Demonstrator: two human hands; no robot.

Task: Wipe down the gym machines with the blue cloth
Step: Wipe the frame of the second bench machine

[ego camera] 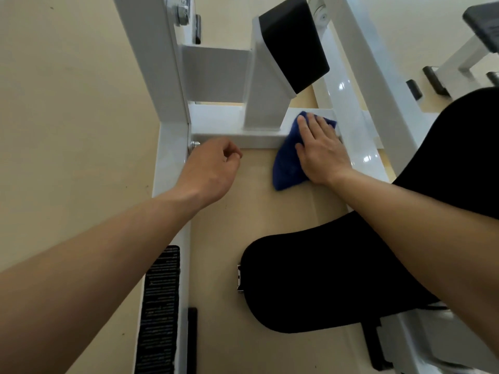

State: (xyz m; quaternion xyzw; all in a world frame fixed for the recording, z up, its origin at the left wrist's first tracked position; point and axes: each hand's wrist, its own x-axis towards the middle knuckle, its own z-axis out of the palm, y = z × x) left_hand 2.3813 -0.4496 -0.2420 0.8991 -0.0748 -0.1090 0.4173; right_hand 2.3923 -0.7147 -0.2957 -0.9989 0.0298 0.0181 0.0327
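White machine frame (216, 122) on beige floor (67, 103)

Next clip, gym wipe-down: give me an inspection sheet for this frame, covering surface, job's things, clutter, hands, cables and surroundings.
Surface: white crossbar of the machine frame, glossy paint.
Job's things: blue cloth lies over the right end of the white crossbar, its lower part hanging past the front edge.
Clutter: nothing seen.
Grippers: right hand presses flat on the blue cloth, fingers straight; left hand loosely curled, holding nothing, beside a bolt on the frame.
Cables: nothing seen.
Surroundings: beige floor, black seat pad, black upper pad, ribbed black footplate, second machine at top right.
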